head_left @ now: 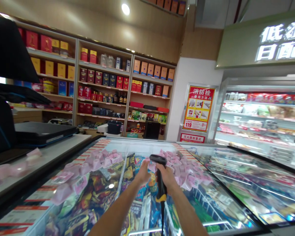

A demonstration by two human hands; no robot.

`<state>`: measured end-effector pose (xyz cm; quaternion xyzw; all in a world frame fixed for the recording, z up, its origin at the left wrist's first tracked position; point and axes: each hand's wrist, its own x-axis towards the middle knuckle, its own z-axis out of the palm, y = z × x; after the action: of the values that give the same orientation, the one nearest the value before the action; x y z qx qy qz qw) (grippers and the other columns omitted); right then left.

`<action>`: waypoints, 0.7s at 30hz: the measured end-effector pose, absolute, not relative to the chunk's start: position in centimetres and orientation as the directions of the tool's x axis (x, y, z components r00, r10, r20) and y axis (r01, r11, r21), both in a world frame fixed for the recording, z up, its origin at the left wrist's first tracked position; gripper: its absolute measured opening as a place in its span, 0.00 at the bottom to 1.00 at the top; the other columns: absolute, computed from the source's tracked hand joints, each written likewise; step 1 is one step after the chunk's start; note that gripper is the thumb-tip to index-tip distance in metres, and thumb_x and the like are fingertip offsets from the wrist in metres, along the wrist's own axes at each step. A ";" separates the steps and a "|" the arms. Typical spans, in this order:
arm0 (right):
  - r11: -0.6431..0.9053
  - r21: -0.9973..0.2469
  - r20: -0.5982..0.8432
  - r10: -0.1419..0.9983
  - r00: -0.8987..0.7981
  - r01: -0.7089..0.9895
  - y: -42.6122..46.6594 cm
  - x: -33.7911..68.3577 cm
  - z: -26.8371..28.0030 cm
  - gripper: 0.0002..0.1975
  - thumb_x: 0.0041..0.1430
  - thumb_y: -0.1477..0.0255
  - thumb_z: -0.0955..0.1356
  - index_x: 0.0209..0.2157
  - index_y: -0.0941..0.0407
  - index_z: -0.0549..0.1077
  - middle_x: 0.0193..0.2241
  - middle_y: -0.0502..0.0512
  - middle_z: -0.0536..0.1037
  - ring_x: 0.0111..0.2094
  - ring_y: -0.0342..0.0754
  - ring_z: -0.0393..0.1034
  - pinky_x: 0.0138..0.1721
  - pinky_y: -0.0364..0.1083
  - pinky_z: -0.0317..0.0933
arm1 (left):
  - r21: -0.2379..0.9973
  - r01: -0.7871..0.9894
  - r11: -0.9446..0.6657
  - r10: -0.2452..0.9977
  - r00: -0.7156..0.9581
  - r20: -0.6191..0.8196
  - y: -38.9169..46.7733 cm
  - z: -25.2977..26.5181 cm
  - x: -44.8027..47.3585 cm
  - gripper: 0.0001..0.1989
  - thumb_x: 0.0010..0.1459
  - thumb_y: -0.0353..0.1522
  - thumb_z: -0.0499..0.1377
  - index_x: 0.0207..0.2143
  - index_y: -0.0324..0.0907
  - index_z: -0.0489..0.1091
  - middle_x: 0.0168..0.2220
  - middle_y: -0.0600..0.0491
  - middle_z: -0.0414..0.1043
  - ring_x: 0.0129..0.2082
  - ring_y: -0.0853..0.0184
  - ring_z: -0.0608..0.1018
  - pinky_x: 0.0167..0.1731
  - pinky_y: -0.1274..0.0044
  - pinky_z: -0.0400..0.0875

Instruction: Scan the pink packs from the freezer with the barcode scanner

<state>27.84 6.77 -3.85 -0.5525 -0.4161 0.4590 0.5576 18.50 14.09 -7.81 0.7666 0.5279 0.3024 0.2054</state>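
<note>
My right hand [168, 177] is wrapped around the handle of a black barcode scanner [159, 186] with a yellow-orange butt and a cable hanging down. The scanner's head points forward and left. My left hand [143, 173] is closed just left of it, pinching a small pink package [152, 166] that is partly hidden by the scanner and fingers. Both hands are above the freezer's glass lid [114, 146]. Many pink packages with white labels [186, 172] lie on the glass to the right, and another group of pink packages [95, 163] to the left.
Frozen goods in colourful bags [98, 190] show through the glass. At left stands a counter [61, 147] with a dark till machine [44, 129] and more pink packages. Shelves of boxed goods [103, 78] line the back wall. A lit open fridge [263, 121] stands right.
</note>
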 end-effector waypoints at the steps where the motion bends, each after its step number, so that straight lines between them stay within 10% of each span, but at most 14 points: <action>1: -0.024 -0.999 -0.033 0.973 0.230 -0.043 6.8 27.8 -3.9 0.16 0.45 0.60 0.62 0.18 0.58 0.63 0.08 0.46 0.62 0.09 0.39 0.56 0.09 0.39 0.51 | 0.614 0.693 -0.379 0.925 0.257 0.281 14.2 -7.7 18.4 0.16 0.53 0.34 0.52 0.46 0.42 0.60 0.48 0.49 0.62 0.43 0.64 0.69 0.41 0.65 0.64; 11: -0.054 -0.996 -0.062 0.992 0.112 -0.074 6.7 23.6 -3.6 0.14 0.46 0.62 0.61 0.19 0.58 0.63 0.09 0.45 0.63 0.10 0.38 0.57 0.12 0.39 0.52 | 0.331 0.940 -0.078 0.906 -0.072 0.417 13.7 -5.8 4.0 0.16 0.53 0.35 0.51 0.44 0.40 0.61 0.47 0.49 0.63 0.44 0.63 0.68 0.42 0.64 0.63; 21: -0.047 -0.996 -0.042 0.997 -0.064 -0.080 6.2 18.5 -3.8 0.12 0.46 0.63 0.61 0.20 0.58 0.62 0.10 0.45 0.64 0.10 0.38 0.57 0.12 0.38 0.52 | 0.049 0.991 0.122 0.974 -0.129 0.188 9.8 -4.8 -4.5 0.12 0.52 0.36 0.52 0.37 0.38 0.66 0.39 0.52 0.68 0.38 0.66 0.71 0.39 0.66 0.64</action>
<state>18.49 6.15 -3.82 -0.4743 -0.4832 0.5463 0.4930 -4.53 9.83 -4.79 0.6575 0.7471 0.0807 -0.0546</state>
